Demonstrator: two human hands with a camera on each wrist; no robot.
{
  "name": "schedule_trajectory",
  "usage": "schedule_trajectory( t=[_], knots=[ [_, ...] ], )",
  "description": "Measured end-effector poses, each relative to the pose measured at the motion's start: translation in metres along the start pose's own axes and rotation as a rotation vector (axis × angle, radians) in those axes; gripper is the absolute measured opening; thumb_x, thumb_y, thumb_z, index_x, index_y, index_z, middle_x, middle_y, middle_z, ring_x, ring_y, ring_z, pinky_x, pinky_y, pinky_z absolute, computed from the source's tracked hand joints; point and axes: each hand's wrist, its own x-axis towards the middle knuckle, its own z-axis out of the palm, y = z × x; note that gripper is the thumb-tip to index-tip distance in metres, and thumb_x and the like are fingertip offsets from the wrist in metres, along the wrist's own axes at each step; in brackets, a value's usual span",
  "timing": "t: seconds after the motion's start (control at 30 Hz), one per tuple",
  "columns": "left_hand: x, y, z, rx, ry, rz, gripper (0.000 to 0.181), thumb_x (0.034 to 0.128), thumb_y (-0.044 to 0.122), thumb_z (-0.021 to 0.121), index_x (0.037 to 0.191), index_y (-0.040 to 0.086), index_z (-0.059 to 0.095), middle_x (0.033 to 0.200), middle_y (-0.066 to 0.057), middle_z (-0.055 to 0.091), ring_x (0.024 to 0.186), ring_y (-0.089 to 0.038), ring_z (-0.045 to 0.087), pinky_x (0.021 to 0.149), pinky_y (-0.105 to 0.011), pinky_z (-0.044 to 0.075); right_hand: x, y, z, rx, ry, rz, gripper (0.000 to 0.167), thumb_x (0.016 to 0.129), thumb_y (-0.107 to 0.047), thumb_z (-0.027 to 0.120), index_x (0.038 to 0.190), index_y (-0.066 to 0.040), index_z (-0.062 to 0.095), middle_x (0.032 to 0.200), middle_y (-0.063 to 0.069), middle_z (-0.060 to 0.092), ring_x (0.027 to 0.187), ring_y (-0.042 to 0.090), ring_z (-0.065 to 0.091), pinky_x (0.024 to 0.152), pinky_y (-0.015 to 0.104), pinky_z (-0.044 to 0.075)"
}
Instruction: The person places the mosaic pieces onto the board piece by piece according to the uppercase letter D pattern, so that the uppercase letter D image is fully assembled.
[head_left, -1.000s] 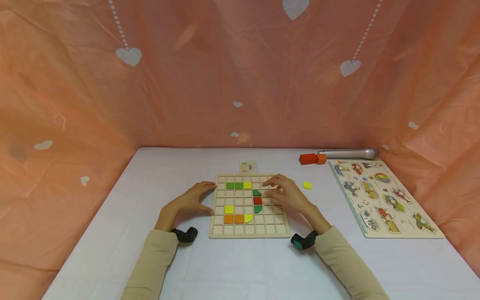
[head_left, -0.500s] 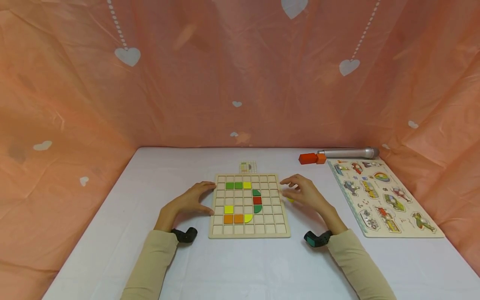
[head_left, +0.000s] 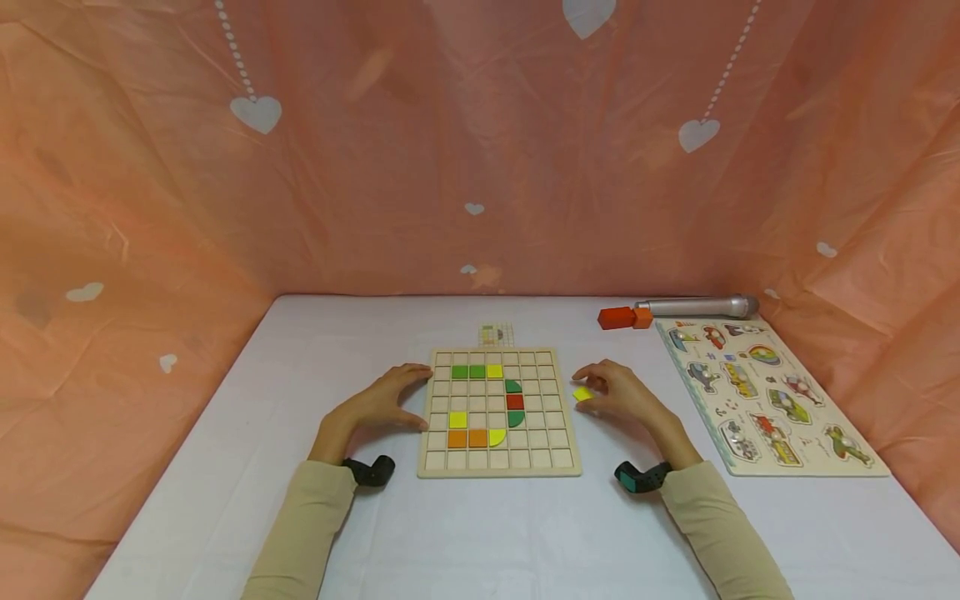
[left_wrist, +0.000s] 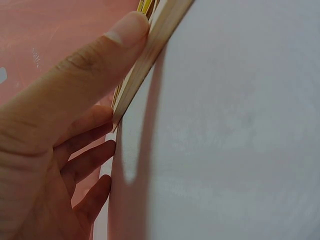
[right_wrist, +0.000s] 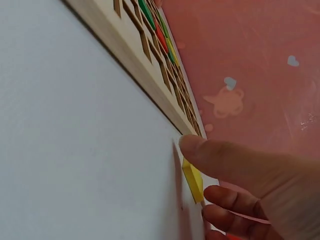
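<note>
A square wooden grid board (head_left: 540,460) lies mid-table, with several green, yellow, red and orange tiles in its cells. My left hand (head_left: 382,398) rests at the board's left edge. In the left wrist view, the thumb (left_wrist: 127,30) touches the board's side and the fingers reach along it. Just off the right edge, my right hand (head_left: 618,393) pinches a loose yellow square tile (head_left: 582,394) between thumb and fingers. The right wrist view shows this yellow tile (right_wrist: 193,181) tilted beneath the thumb (right_wrist: 215,155).
A small printed pattern card (head_left: 496,335) sits behind the board. Farther right are a red block (head_left: 616,318), an orange block (head_left: 642,318), a silver microphone (head_left: 693,307) and a picture peg puzzle (head_left: 757,417). An orange curtain (head_left: 480,167) surrounds the table (head_left: 480,533).
My right hand has moved right, off the board. The loose yellow tile, earlier lying farther right, is now closer to the board between its fingers. My left hand has stayed put.
</note>
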Motion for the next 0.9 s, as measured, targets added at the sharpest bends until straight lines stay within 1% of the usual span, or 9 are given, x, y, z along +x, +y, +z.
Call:
schedule_trajectory(
  t=[0.13,0.33,0.4,0.5,0.63,0.73,0.83,0.9],
  knots=[
    [0.000,0.000,0.000,0.001,0.000,0.001,0.089,0.0683,0.034,0.082,0.138,-0.001,0.040,0.143,-0.019,0.037,0.133,-0.037,0.030,0.109,-0.052,0.026,-0.001,0.000,0.000,-0.014,-0.024,0.025,0.036,0.073,-0.016,0.080,0.104,-0.005,0.067,0.085,0.003,0.057,0.077,0.018,0.048,0.068,0.028,0.042],
    [0.001,0.000,0.000,0.000,0.000,-0.002,0.089,0.0680,0.034,0.083,0.138,0.000,0.040,0.143,-0.018,0.037,0.133,-0.036,0.030,0.110,-0.051,0.026,0.000,0.000,-0.001,-0.024,-0.025,-0.006,0.029,0.074,-0.010,0.078,0.099,-0.001,0.067,0.078,0.002,0.058,0.072,0.016,0.048,0.064,0.025,0.042],
    [0.001,0.000,0.000,0.001,0.001,-0.003,0.089,0.0679,0.034,0.082,0.138,0.000,0.040,0.143,-0.018,0.037,0.133,-0.036,0.030,0.110,-0.051,0.026,0.000,0.001,-0.001,-0.030,-0.027,-0.008,0.028,0.074,-0.008,0.076,0.099,0.000,0.068,0.078,0.003,0.058,0.072,0.015,0.049,0.064,0.026,0.042],
    [0.001,0.000,0.000,-0.010,-0.002,-0.014,0.089,0.0678,0.034,0.083,0.139,0.001,0.040,0.144,-0.016,0.037,0.134,-0.035,0.029,0.110,-0.049,0.025,0.000,0.001,-0.002,-0.024,-0.027,0.011,0.026,0.074,-0.006,0.074,0.098,0.001,0.068,0.079,0.003,0.059,0.073,0.016,0.050,0.065,0.027,0.043],
    [0.001,-0.001,0.001,-0.014,-0.003,-0.016,0.089,0.0680,0.036,0.082,0.139,0.002,0.040,0.143,-0.016,0.037,0.134,-0.034,0.030,0.110,-0.049,0.025,0.002,0.000,-0.001,-0.007,-0.006,0.027,0.026,0.074,-0.004,0.073,0.099,0.002,0.068,0.082,0.005,0.060,0.075,0.017,0.051,0.066,0.027,0.045],
    [0.001,-0.001,0.002,-0.011,-0.002,-0.016,0.090,0.0677,0.037,0.082,0.139,0.002,0.040,0.143,-0.015,0.037,0.133,-0.034,0.030,0.110,-0.050,0.026,0.004,-0.005,-0.001,0.013,0.032,0.008,0.026,0.075,-0.005,0.073,0.100,0.001,0.068,0.086,0.006,0.060,0.078,0.019,0.052,0.069,0.029,0.048],
    [0.001,-0.001,0.002,-0.011,0.000,-0.018,0.090,0.0676,0.037,0.082,0.139,0.002,0.040,0.143,-0.015,0.037,0.134,-0.034,0.030,0.110,-0.050,0.026,0.008,-0.013,0.000,0.045,0.057,-0.043,0.027,0.075,-0.005,0.074,0.101,0.000,0.068,0.088,0.007,0.061,0.081,0.020,0.054,0.072,0.032,0.051],
    [0.001,0.000,0.001,-0.007,0.000,-0.019,0.090,0.0678,0.037,0.082,0.139,0.002,0.040,0.144,-0.016,0.037,0.134,-0.035,0.030,0.110,-0.050,0.026,0.011,-0.020,0.002,0.072,0.052,-0.083,0.027,0.075,-0.005,0.074,0.101,0.001,0.068,0.089,0.007,0.061,0.082,0.021,0.055,0.073,0.032,0.052]
  ],
)
